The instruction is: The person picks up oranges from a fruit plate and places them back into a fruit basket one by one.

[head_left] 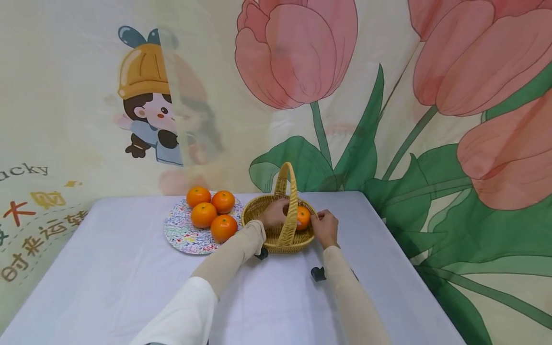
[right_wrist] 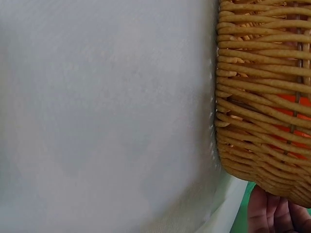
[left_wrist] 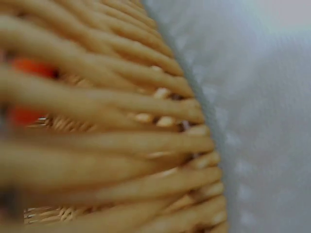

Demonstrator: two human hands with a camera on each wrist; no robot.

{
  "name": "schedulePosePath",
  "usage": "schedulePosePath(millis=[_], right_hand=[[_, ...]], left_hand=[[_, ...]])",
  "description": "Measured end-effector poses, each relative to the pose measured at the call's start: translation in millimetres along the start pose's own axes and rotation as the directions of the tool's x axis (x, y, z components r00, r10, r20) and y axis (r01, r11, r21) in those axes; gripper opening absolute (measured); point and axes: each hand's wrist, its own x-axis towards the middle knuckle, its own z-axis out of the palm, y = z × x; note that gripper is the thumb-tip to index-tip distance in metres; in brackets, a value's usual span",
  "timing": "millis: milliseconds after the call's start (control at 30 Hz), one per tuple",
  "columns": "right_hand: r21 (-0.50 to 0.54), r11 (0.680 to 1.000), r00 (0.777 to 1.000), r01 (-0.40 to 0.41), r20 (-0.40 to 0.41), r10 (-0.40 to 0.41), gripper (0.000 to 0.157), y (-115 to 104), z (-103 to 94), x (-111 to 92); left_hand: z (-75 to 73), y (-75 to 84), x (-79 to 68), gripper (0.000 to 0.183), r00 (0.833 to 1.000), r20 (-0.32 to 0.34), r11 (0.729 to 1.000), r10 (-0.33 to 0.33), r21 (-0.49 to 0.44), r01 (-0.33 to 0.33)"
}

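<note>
A woven wicker basket [head_left: 297,247] with a tall arched handle [head_left: 288,235] stands on the table, one orange [head_left: 304,218] inside at its right end. My left hand [head_left: 272,214] reaches over the near rim into the basket, fingers curved toward the orange's left side; the handle partly hides them. My right hand [head_left: 326,227] pinches the basket's right rim with thumb and fingers. Through the weave, the right wrist view shows the orange [right_wrist: 294,124] low inside, with right-hand fingers [right_wrist: 272,213] at the basket's end. Basket wall [left_wrist: 121,145] fills much of the left wrist view.
Left of the basket lies a round, colourfully speckled plate [head_left: 178,232] carrying several oranges [head_left: 203,215]. White cloth covers the table [head_left: 276,297]. A printed backdrop with tulips [head_left: 297,52] hangs right behind the table's far edge.
</note>
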Motion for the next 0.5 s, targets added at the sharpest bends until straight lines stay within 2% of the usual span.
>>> schedulePosePath(millis=[200, 333, 400, 500], right_hand=[[0.006, 1.000, 0.999, 0.008, 0.043, -0.008, 0.027, -3.0, 4.5, -4.0], [0.001, 0.999, 0.998, 0.036, 0.045, -0.036, 0.028, -0.9, 2.0, -4.1], [-0.009, 0.998, 0.998, 0.055, 0.039, -0.054, 0.028, 1.9, -0.9, -4.1], [-0.011, 0.997, 0.997, 0.072, 0.044, -0.071, 0.030, 6.4, -5.0, -5.8]], left_hand=[[-24.9, 6.3, -21.2, 0.067, 0.999, -0.042, 0.998, 0.000, -0.061, -0.003], [-46.0, 15.2, -35.9, 0.075, 0.995, -0.094, 0.996, -0.037, -0.086, 0.029], [-56.5, 17.6, -43.1, 0.079, 0.993, -0.111, 0.994, -0.033, -0.106, 0.021], [-77.2, 24.6, -59.2, 0.077, 0.992, -0.127, 0.982, -0.020, -0.187, -0.004]])
